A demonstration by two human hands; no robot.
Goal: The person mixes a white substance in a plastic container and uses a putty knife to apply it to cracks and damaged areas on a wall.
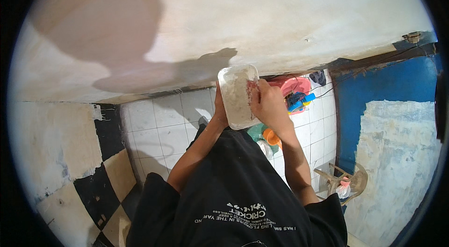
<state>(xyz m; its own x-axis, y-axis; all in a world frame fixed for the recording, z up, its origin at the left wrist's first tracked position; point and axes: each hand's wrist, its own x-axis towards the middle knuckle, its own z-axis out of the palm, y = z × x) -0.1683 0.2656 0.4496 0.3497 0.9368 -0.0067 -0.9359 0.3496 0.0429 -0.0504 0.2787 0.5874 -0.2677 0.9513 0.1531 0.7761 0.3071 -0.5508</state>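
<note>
A white rectangular tub with pale paste smeared inside is held up in front of my body, close to the wall. My left hand is closed on its left side, mostly behind the rim. Over the tub's right side, my right hand is closed around a reddish tool that dips into the tub. The tool looks like a scraper, but its working end is hidden by the hand and the paste.
A plastered wall rises ahead. On the white tiled floor stand a pink basin with a blue item, and an orange mug. A beige plastic chair is at right, by the blue, partly white-coated wall.
</note>
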